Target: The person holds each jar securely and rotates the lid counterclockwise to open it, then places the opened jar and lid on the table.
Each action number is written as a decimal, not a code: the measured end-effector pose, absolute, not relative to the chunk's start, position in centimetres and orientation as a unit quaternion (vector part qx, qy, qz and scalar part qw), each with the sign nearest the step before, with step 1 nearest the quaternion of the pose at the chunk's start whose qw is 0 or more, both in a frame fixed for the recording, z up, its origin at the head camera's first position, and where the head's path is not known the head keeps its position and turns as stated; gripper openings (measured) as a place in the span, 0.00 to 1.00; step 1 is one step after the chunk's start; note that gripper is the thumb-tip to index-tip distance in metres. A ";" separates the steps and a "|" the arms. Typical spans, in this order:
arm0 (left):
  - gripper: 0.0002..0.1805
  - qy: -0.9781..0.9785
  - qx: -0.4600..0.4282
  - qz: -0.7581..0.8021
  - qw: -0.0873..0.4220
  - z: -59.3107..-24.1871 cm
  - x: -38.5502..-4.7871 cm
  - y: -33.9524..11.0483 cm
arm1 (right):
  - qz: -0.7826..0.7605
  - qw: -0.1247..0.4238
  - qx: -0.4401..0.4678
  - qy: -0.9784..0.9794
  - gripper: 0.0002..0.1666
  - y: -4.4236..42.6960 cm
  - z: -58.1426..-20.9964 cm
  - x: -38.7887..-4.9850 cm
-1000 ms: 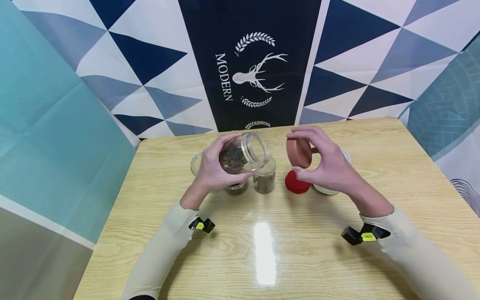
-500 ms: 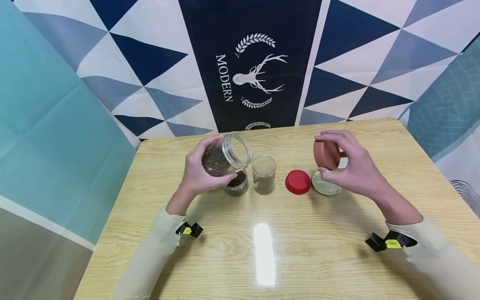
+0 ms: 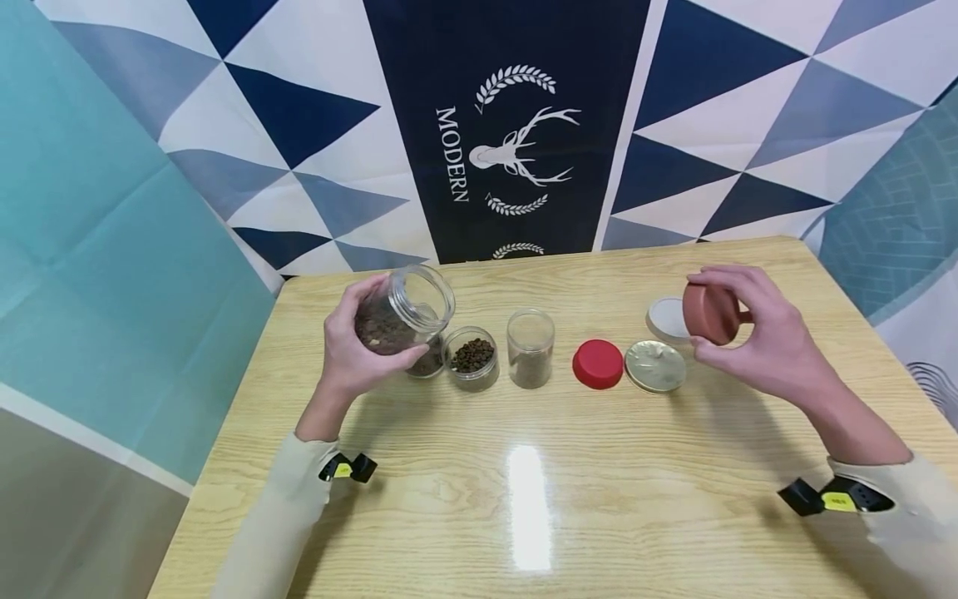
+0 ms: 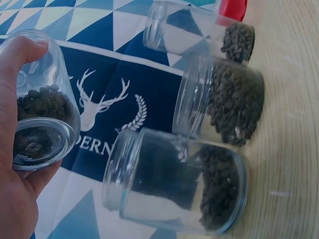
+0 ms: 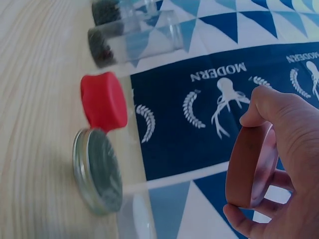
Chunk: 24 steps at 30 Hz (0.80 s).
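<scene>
My left hand [image 3: 358, 337] grips a clear jar [image 3: 389, 320], tilted with its uncovered mouth facing right. Dark beans [image 4: 45, 105] lie inside it. The hand is raised above the table's left part, partly in front of a clear jar [image 3: 427, 363] with dark contents. To its right stand a wide open jar [image 3: 473, 378] of brown beans and a narrower clear jar [image 3: 530, 349] with a shallow layer. At the right, my right hand [image 3: 763, 333] holds a reddish-brown lid [image 5: 244, 167] by its rim, thumb on one side and fingers on the other, above the table.
On the wooden table [image 3: 479, 482], a red lid [image 3: 598, 363] and a gold-rimmed lid [image 3: 655, 366] lie right of the jars. Behind them is a whitish lid [image 3: 668, 317], partly covered by the held lid. A patterned cloth [image 3: 539, 50] hangs along the back edge.
My hands have moved apart: the left went left with the jar, the right went right with the reddish-brown lid. The bean jar and the gold-rimmed lid have come into fuller view.
</scene>
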<state>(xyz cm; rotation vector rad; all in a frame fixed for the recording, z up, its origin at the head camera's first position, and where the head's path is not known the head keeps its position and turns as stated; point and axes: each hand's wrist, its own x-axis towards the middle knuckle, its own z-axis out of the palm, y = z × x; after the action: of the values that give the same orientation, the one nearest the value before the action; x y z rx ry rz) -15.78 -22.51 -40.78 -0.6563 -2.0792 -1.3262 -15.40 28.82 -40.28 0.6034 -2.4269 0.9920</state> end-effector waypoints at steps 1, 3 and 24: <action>0.53 -0.780 -0.243 -0.498 0.292 -40.7 -15.8 -22.7 | 0.357 0.224 0.216 -0.881 0.51 29.1 -40.4 -15.4; 0.53 -0.780 -0.237 -0.500 0.292 -40.7 -15.9 -22.9 | 0.353 0.223 0.211 -0.884 0.50 29.5 -40.6 -15.3; 0.59 -0.780 -0.231 -0.502 0.293 -40.7 -15.9 -22.7 | 0.174 0.123 0.254 -0.944 0.45 33.1 -41.2 -16.4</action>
<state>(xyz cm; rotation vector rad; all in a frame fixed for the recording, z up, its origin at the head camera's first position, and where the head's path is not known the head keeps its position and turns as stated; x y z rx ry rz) -15.91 -22.71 -40.71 -0.6160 -2.0768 -1.3379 -16.42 33.15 -41.21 0.7397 -2.7528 0.5090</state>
